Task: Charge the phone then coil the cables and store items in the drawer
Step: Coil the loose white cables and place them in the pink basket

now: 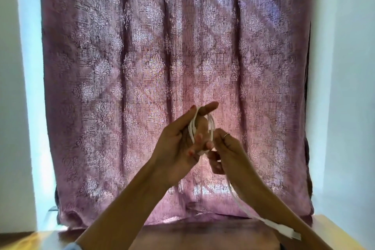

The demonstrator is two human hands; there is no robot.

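Note:
Both hands are raised in front of a curtain. A white cable (211, 128) is looped several times round my left hand (182, 144), whose fingers point up and lean right, with the lower fingers curled on the loops. My right hand (225, 152) sits just right of it and pinches the cable beside the coil. From that hand the loose end runs down past my right forearm, and its white plug (284, 230) hangs at the lower right. No phone or drawer is in view.
A mauve patterned curtain (174, 67) fills the background, between pale walls (349, 87). A light wooden surface (334, 229) shows at the bottom corners, with a dark brown surface (203, 233) between them under the curtain's hem.

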